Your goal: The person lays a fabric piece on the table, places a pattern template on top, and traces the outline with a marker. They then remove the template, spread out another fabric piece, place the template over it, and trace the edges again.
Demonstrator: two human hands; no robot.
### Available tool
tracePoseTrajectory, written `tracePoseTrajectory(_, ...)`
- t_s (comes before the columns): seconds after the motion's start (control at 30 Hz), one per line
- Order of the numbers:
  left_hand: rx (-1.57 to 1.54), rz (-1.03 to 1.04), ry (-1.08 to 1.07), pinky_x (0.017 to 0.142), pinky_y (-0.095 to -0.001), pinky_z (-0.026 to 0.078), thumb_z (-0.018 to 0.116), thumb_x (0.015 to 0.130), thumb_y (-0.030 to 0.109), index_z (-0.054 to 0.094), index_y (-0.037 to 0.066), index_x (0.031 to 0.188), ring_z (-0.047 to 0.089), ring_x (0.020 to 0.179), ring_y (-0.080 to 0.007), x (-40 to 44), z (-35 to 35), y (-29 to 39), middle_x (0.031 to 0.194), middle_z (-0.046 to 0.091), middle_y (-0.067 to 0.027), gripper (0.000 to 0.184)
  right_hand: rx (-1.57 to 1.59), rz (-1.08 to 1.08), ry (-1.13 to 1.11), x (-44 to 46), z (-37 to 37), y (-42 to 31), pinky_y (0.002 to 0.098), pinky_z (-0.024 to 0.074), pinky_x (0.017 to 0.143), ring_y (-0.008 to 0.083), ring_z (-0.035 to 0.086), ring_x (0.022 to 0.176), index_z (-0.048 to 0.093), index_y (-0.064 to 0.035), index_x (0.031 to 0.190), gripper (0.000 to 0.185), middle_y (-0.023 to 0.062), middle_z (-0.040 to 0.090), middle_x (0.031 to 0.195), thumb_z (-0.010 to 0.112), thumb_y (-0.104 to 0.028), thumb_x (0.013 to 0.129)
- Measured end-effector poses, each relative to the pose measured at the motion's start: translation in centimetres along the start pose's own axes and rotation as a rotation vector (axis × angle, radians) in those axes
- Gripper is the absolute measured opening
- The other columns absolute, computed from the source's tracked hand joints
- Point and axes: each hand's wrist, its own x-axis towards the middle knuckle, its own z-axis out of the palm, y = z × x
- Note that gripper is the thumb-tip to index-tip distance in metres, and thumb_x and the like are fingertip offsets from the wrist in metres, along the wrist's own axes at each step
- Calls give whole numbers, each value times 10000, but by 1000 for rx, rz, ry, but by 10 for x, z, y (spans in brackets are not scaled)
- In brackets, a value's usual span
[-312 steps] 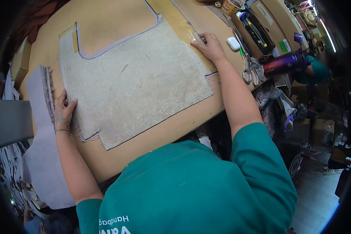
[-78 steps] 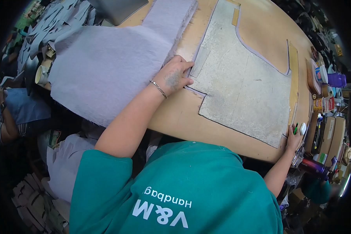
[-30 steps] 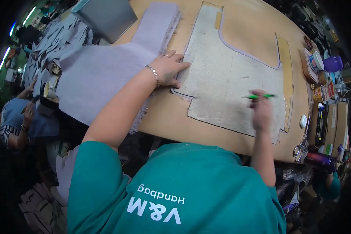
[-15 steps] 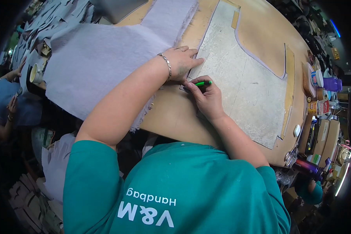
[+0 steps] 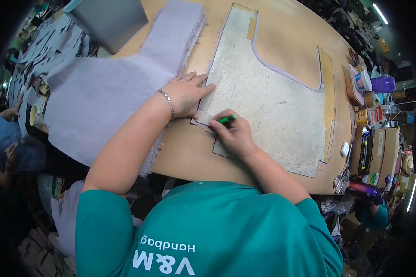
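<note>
Tan tabletop point(image 5: 185, 159) beneath pale template point(image 5: 286, 122).

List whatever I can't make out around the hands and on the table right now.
All in the head view:
- Tip of the slim green pen: hidden behind the fingers of the right hand.
- Edge of the large pale grey template under the left hand: covered by that hand.
- Top of the grey box-shaped container: cut off by the upper picture edge.
- Label on the long brown cardboard box: too small.
</note>
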Motion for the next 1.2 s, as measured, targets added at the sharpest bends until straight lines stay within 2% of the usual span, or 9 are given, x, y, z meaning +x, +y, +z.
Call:
tracePoseTrajectory(0.23,11,-32,-57,946,-389,327,737,566,260,337,162,1240,317,1190,-298,3,-3,3,1302,302,-107,790,72,43,-89,-2,0,-6,203,411,561,53,488,628,532,-22,776,72,20,550,678,587,-68,784)
tracePoseTrajectory(0.43,11,-3,-28,932,-372,347,735,544,204,333,113,1256,344,1166,-306,1,-8,6,1281,308,-162,823,13,46,-59,-8,-23,4,208,417,556,54,494,611,522,-39,787,85,10,557,668,594,-83,782)
tracePoseTrajectory(0.57,-5,13,-53,951,-373,328,758,524,231,338,133,1252,325,1182,-319,6,-4,0,1293,309,-163,846,434,124,108,-23,-74,11,197,395,530,46,483,610,501,-51,807,118,1,549,699,583,-135,801)
tracePoseTrajectory(0.67,-126,4,-41,968,-364,312,764,497,175,359,111,1234,312,1185,-330,7,-8,3,1290,306,-187,843,478,126,504,-52,-143,20,175,375,544,41,479,630,508,-69,806,102,5,549,705,562,-155,817)
tracePoseTrajectory(0.8,-276,-6,325,935,-377,335,676,616,96,489,60,1072,372,1133,-334,26,2,39,1218,392,-177,494,353,169,1015,-129,-250,50,177,372,533,39,477,616,506,-82,793,107,0,547,699,535,-176,834)
tracePoseTrajectory(0.83,-301,81,416,903,-382,355,626,664,65,528,42,970,414,1086,-331,35,-1,66,1143,456,-168,322,295,161,1039,-142,-268,53,177,372,527,39,476,604,504,-81,789,107,-3,542,692,539,-173,831)
tracePoseTrajectory(0.93,-279,435,337,905,-385,353,603,699,76,540,54,935,427,1070,-314,68,8,148,1098,482,-143,245,207,125,1030,-164,-290,58,175,371,513,40,472,576,500,-78,780,107,-10,531,675,550,-162,824)
tracePoseTrajectory(1.0,-205,659,256,912,-396,347,608,722,194,546,81,971,403,1111,-309,92,20,207,1105,488,-110,280,257,96,937,-164,-285,64,172,371,505,40,471,564,497,-74,776,106,-11,527,668,558,-150,817)
tracePoseTrajectory(1.2,-29,605,121,946,-537,235,482,780,426,415,145,1202,266,1222,-259,131,53,296,1281,346,-59,512,182,46,850,-169,-276,82,192,414,559,49,492,618,498,-42,784,115,-1,531,676,572,-126,807)
